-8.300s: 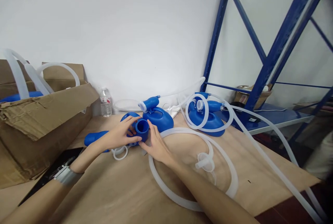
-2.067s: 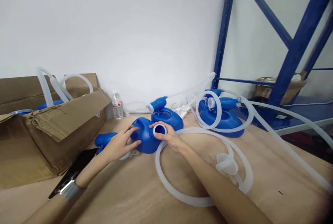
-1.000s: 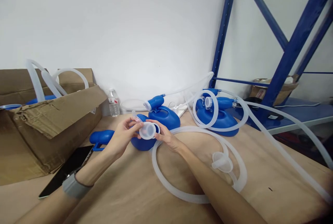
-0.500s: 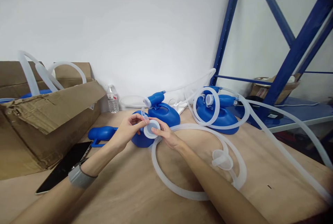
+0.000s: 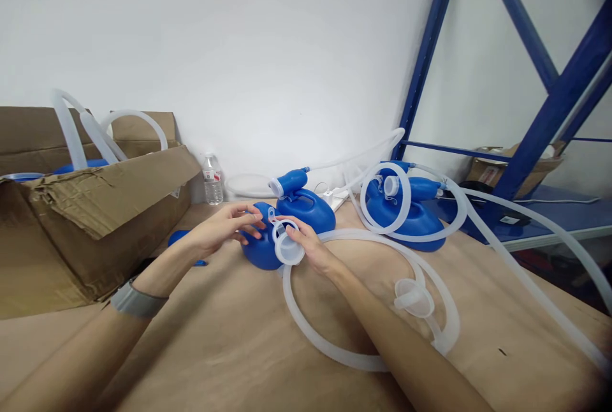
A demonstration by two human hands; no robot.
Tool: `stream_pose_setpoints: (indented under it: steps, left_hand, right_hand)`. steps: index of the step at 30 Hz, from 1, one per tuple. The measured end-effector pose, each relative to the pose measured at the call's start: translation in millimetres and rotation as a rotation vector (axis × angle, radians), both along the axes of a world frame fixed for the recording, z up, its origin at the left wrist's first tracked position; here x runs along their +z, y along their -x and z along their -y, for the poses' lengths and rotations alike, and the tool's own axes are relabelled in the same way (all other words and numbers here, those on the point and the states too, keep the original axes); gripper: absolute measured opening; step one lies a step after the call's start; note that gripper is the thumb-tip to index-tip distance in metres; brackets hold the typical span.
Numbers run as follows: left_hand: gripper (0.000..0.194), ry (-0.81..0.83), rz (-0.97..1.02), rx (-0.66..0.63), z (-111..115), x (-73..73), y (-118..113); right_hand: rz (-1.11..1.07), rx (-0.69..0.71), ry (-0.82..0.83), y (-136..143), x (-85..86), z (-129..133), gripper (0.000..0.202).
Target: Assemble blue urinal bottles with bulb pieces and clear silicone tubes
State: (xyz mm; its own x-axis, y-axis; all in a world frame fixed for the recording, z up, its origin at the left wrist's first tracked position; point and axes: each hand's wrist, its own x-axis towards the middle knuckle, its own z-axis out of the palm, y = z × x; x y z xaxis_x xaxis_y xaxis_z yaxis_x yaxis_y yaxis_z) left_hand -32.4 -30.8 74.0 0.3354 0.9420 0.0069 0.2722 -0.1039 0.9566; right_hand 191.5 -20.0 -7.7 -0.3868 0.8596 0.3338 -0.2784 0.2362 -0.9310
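Observation:
My right hand (image 5: 310, 247) pinches a translucent white cap (image 5: 290, 250) with its thumb on top. A ring and a small strap tab (image 5: 272, 215) show beside the cap. Just behind it lies a rounded blue plastic bottle (image 5: 261, 251), its neck hidden by the cap and my fingers. My left hand (image 5: 229, 230) is open at the left of that bottle, fingers spread and holding nothing; whether the fingertips touch the bottle I cannot tell. A clear hose (image 5: 329, 349) loops on the table below my right forearm, with a translucent funnel-like piece (image 5: 415, 298) lying inside the loop.
At left stands an open cardboard box (image 5: 119, 208) with hoses and blue parts. A water bottle (image 5: 212, 181) is against the wall. Blue handled bottles (image 5: 313, 213) with hoses stand behind; a blue piece (image 5: 178, 237) lies beside the box. A blue metal rack (image 5: 540, 125) rises at right.
My left hand has let go of the cap and moved left, its fingers opening. The cap now tilts in my right hand, showing its ring. The view has shifted slightly.

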Motion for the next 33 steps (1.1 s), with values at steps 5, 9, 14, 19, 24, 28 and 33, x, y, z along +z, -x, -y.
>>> stream_pose_setpoints:
  steps: [5,9,14,19,24,28,33]
  left_hand:
    - [0.056,-0.257,-0.727,0.167,-31.2,-9.5,63.0]
    - [0.090,-0.182,-1.143,0.230,-53.3,-26.1,115.5]
    - [0.089,-0.133,-1.058,0.109,-54.0,-42.0,129.7]
    - [0.068,-0.234,-0.928,0.057,-45.2,-32.3,109.9]
    - [0.071,-0.454,-0.753,0.128,-34.7,-5.7,88.0]
    - [0.077,-0.630,-0.516,0.190,-21.7,10.0,69.8]
    - [0.097,-0.615,-0.168,0.086,0.6,19.7,44.9]
  right_hand:
    - [0.062,0.026,-0.123,-1.7,3.5,3.2,0.064]
    - [0.128,-0.036,-0.255,1.6,0.4,7.4,0.094]
    - [0.261,-0.234,-0.416,9.5,-7.7,14.0,0.104]
    - [0.413,-0.310,-0.581,3.4,-8.3,14.4,0.089]
    - [0.587,-0.286,-0.780,-14.3,-10.8,2.1,0.083]
    - [0.662,-0.343,-0.863,-21.0,-13.5,-9.1,0.080]
    - [0.687,-0.417,-0.778,-20.3,-14.8,-10.2,0.072]
